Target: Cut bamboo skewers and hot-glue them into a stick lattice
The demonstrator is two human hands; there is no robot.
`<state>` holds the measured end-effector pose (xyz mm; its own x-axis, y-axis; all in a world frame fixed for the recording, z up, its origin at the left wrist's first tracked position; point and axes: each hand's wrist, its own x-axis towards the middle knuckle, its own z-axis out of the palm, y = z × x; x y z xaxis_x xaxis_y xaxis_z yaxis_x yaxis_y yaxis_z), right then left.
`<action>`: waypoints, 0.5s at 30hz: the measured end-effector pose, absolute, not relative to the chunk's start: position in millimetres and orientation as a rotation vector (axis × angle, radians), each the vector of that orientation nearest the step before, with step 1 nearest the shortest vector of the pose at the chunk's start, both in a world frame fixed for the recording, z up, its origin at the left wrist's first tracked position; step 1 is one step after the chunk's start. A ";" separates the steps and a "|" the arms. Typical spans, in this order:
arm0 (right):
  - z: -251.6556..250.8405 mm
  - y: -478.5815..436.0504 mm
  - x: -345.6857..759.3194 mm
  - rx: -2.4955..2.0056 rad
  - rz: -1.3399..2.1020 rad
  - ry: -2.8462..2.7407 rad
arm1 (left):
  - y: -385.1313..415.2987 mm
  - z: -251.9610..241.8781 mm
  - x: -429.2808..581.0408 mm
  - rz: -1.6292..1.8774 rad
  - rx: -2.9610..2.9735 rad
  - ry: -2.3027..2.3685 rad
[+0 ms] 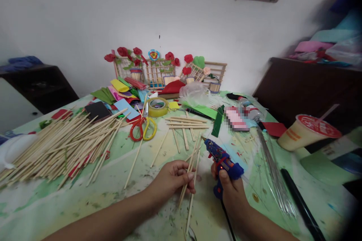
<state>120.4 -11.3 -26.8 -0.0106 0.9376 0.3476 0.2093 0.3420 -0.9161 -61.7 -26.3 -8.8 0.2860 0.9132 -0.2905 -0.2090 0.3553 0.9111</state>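
Note:
Between the thumb and fingers of my left hand (177,179) are thin wooden sticks (185,189), slanting up and away over the table. Another stick (190,211) lies beneath them, close to the fingertips. My right hand (230,192) is wrapped round the handle of a blue hot glue gun (223,158). Its nozzle points up and left, close to the far ends of the held sticks; I cannot tell whether it touches them. A red light glows on the gun's side, and a black cord hangs below. Just beyond lies a small stack of crossed sticks (186,123).
A big pile of sticks (65,147) covers the left. Scissors (143,130), a tape roll (157,107) and coloured paper (120,85) lie behind. Wires (278,180), a black rod (301,203) and a sealed cup (307,131) stand or lie right. Stick crafts with red flowers (160,67) lean on the wall.

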 end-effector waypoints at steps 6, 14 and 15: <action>-26.9 -12.2 119.4 -1.095 0.807 -1.488 | -25.4 -9.1 -62.6 0.892 0.896 0.994; -30.8 -14.8 119.8 -1.123 0.822 -1.500 | -23.4 -3.4 -63.1 0.904 0.910 1.002; -31.3 -15.1 120.1 -1.127 0.824 -1.511 | -23.3 -2.1 -63.0 0.907 0.903 1.007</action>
